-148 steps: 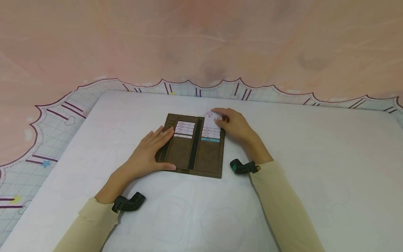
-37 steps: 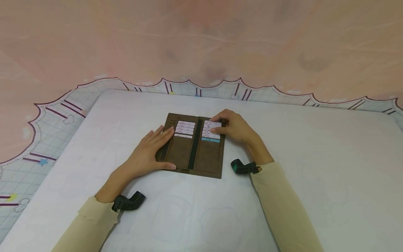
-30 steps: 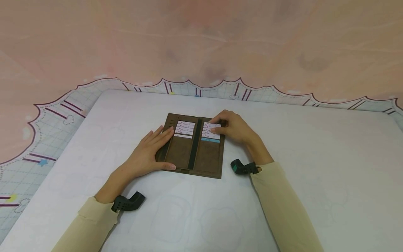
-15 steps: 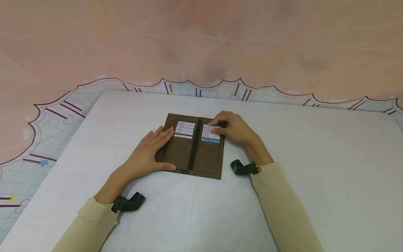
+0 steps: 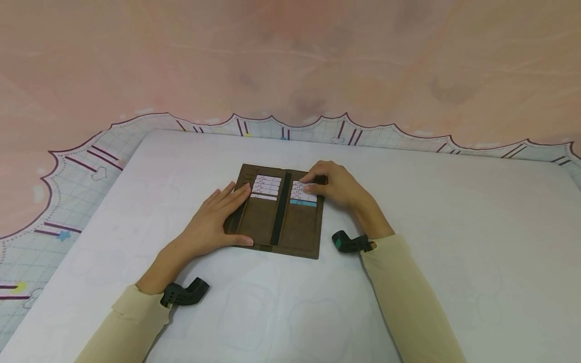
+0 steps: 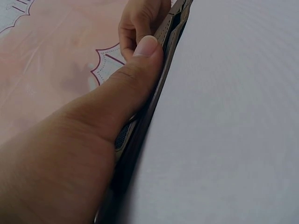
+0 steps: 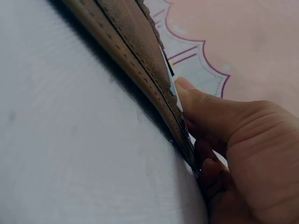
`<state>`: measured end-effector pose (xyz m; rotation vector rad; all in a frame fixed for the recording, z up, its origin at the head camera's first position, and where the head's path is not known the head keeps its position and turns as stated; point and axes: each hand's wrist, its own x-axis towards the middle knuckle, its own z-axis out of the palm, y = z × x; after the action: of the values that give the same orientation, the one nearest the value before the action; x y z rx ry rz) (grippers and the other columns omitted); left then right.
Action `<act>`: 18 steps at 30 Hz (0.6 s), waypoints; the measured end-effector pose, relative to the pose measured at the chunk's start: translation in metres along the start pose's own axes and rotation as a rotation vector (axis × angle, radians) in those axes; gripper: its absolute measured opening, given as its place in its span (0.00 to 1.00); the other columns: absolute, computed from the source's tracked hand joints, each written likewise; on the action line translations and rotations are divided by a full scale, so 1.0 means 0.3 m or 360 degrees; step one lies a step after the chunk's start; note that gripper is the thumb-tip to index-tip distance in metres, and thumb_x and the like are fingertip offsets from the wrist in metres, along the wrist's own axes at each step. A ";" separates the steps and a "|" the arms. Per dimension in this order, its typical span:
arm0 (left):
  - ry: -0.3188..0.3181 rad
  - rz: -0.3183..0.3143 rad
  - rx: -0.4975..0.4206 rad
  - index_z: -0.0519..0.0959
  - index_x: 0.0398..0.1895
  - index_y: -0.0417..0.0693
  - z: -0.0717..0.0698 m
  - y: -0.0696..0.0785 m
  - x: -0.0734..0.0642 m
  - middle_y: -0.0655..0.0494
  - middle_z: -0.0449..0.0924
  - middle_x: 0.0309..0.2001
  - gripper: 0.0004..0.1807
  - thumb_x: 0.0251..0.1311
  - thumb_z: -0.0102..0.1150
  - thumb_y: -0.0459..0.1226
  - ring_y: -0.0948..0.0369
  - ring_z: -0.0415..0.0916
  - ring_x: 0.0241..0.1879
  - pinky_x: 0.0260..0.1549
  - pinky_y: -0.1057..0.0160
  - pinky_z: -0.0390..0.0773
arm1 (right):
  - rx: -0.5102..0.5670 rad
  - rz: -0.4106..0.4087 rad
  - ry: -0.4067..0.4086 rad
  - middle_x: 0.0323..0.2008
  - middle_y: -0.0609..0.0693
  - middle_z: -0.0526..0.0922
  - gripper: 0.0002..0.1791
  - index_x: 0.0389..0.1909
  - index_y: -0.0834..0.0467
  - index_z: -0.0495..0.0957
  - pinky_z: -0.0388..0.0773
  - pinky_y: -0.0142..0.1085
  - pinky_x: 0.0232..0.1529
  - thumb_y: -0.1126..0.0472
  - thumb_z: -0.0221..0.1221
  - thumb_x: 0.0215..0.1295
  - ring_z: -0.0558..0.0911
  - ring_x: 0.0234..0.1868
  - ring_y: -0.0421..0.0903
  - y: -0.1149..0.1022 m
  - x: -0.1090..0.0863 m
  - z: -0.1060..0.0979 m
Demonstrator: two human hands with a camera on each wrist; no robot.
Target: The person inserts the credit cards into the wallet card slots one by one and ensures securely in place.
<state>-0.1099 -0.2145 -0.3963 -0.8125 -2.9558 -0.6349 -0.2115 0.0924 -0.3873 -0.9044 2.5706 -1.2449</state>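
A brown wallet [image 5: 300, 229] lies spread open on the white table, with a dark strip down its middle. White cards with red writing [image 5: 266, 184] are stacked in the slots of its left half. The right half holds more white cards [image 5: 297, 190] above a light blue one [image 5: 303, 203]. My left hand [image 5: 211, 222] rests with spread fingers on the wallet's left edge, its thumb along the near edge. At the upper right, my right hand [image 5: 338, 186] pinches the topmost card between thumb and index finger, covering part of it. The right wrist view shows its thumb [image 7: 205, 107] against the cards.
The white table [image 5: 272, 312] stretches around the wallet on all sides. Behind it hangs a pink backdrop [image 5: 290, 60] with a scalloped, patterned border. A black wrist device [image 5: 185, 292] sits on the left wrist, and another black device [image 5: 350, 242] on the right.
The white card that stuck up from the wallet's right half has slid down into its slot, my right hand moving slightly down with it. The left hand has stayed in place.
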 end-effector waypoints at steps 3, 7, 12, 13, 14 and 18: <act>0.0001 0.0002 0.0002 0.50 0.76 0.46 0.000 -0.002 -0.001 0.52 0.49 0.75 0.60 0.43 0.70 0.61 0.51 0.36 0.74 0.70 0.50 0.36 | 0.0002 0.0001 0.0005 0.41 0.48 0.81 0.10 0.43 0.56 0.85 0.69 0.40 0.54 0.61 0.65 0.61 0.74 0.47 0.45 -0.001 0.002 0.003; 0.0002 0.0001 0.0000 0.50 0.76 0.47 0.002 -0.004 -0.004 0.52 0.49 0.75 0.60 0.43 0.70 0.61 0.52 0.36 0.74 0.70 0.50 0.37 | 0.0022 -0.0026 0.0010 0.41 0.49 0.80 0.11 0.44 0.58 0.83 0.67 0.41 0.54 0.62 0.65 0.60 0.73 0.48 0.46 -0.003 0.000 0.008; 0.0003 0.0002 0.0002 0.50 0.76 0.46 0.003 -0.004 -0.006 0.52 0.49 0.75 0.60 0.43 0.69 0.61 0.51 0.36 0.74 0.70 0.50 0.37 | -0.0020 0.0020 0.0004 0.44 0.49 0.76 0.08 0.40 0.56 0.82 0.63 0.42 0.57 0.61 0.65 0.61 0.67 0.53 0.48 -0.007 -0.002 0.009; 0.0003 0.0003 0.0003 0.50 0.76 0.46 0.003 -0.004 -0.005 0.52 0.49 0.75 0.60 0.43 0.69 0.61 0.51 0.37 0.74 0.70 0.50 0.37 | -0.0040 0.0039 0.0001 0.45 0.49 0.76 0.08 0.40 0.55 0.82 0.62 0.42 0.58 0.60 0.65 0.61 0.66 0.54 0.48 -0.009 -0.003 0.008; 0.0003 0.0003 0.0005 0.50 0.75 0.46 0.003 -0.004 -0.005 0.52 0.49 0.75 0.60 0.43 0.69 0.61 0.51 0.37 0.74 0.70 0.50 0.37 | -0.0056 0.0049 -0.0002 0.45 0.50 0.75 0.08 0.41 0.55 0.82 0.61 0.42 0.58 0.59 0.65 0.61 0.65 0.55 0.49 -0.010 -0.003 0.007; 0.0007 0.0006 0.0002 0.51 0.75 0.46 0.003 -0.001 -0.002 0.51 0.49 0.74 0.60 0.43 0.69 0.61 0.51 0.37 0.74 0.70 0.50 0.37 | -0.0102 0.0057 -0.0009 0.46 0.51 0.75 0.09 0.41 0.55 0.82 0.62 0.43 0.58 0.59 0.65 0.62 0.65 0.55 0.50 -0.012 -0.002 0.005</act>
<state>-0.1095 -0.2147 -0.3974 -0.8151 -2.9497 -0.6340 -0.2089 0.0901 -0.3855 -0.8681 2.6240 -1.1552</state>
